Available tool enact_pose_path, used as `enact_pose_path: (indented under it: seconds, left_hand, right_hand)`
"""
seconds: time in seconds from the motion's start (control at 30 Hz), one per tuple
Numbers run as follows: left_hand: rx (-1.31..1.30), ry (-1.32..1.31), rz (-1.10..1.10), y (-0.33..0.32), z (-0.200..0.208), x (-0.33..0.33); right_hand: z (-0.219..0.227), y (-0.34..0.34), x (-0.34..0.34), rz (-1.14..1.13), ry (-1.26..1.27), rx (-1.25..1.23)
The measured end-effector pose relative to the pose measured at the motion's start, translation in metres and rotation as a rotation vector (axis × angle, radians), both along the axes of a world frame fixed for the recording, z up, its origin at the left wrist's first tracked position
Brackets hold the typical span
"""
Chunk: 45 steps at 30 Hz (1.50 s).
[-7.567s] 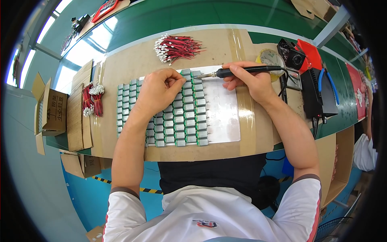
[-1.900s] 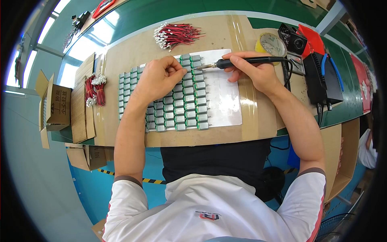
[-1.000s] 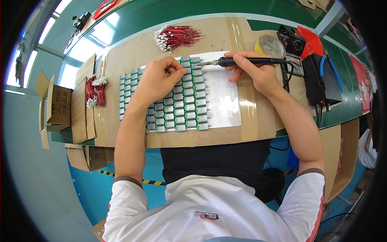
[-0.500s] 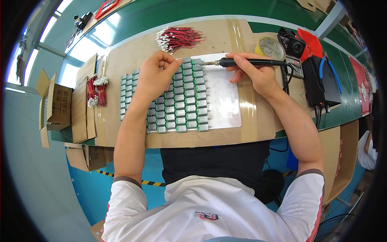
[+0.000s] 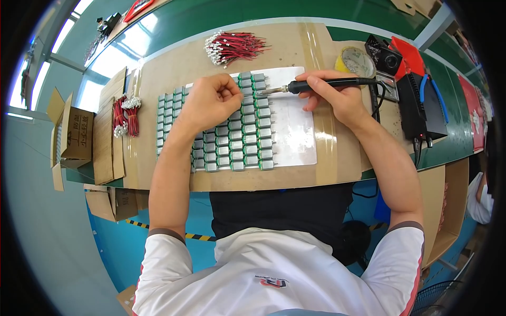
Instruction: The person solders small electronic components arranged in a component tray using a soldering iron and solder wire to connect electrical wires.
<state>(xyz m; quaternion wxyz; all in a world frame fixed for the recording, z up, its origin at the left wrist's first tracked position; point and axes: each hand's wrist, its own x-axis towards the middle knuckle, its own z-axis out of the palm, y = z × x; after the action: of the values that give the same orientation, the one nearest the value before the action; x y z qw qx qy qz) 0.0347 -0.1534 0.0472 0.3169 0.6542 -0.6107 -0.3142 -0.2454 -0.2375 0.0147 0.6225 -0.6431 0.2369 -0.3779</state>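
Note:
My right hand (image 5: 340,100) holds a black soldering iron (image 5: 301,86) like a pen, its metal tip pointing left. That tip meets the right-hand part of a block of small silver motors (image 5: 236,145) with green edges, set in close rows. My left hand (image 5: 213,102) hovers over the upper part of the block with thumb and fingers pinched together near the iron's tip. Whatever lies in that pinch is too small or hidden to make out. Under the motors is a white sheet (image 5: 298,139), bare along its right side.
Red-and-black wires with white connectors (image 5: 237,47) lie beyond the motors; tied wire bundles (image 5: 126,117) rest at left. To the right are a yellow tape roll (image 5: 356,62), a black soldering station (image 5: 414,108) and blue-handled pliers (image 5: 438,100). An open carton (image 5: 76,134) stands far left.
The iron's tip has shifted slightly toward me along the right edge of the motors. My left hand has also come a little nearer and right, still pinched.

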Motion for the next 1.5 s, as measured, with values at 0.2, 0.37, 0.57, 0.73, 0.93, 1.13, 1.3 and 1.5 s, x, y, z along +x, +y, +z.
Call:
enact_pose_path:
  seconds: [0.2, 0.37, 0.57, 0.73, 0.93, 1.13, 1.3, 1.5]
  left_hand:
    - [-0.009, -0.062, -0.017, 0.0001, 0.0010, -0.0015]
    - [-0.003, -0.074, -0.021, -0.0003, -0.0006, -0.0004]
    - [-0.001, -0.094, -0.053, 0.0004, -0.0003, -0.0014]
    - [0.018, -0.099, -0.033, 0.0007, 0.0038, -0.0029]
    - [0.007, -0.107, -0.043, 0.0002, 0.0030, -0.0026]
    - [0.001, -0.112, -0.065, 0.0015, 0.0008, -0.0011]
    - [-0.002, -0.118, -0.070, 0.0030, 0.0028, -0.0038]
    - [-0.009, -0.112, -0.081, 0.0017, 0.0055, -0.0058]
  right_hand:
    - [-0.0003, 0.0009, 0.0003, 0.006, 0.022, -0.003]
    - [-0.0005, 0.0009, 0.0007, 0.008, 0.021, -0.007]
    - [0.0000, 0.0009, 0.0004, 0.020, 0.024, -0.018]
    - [0.0004, 0.0010, 0.0007, 0.027, 0.022, -0.010]
    - [0.0002, 0.0006, 0.0006, 0.022, 0.027, -0.024]
    - [-0.0005, 0.0008, 0.0020, 0.024, 0.040, -0.003]
    - [0.0011, 0.0018, -0.0002, 0.025, 0.043, 0.005]
    - [0.0016, 0.0007, -0.0010, 0.027, 0.044, 0.000]
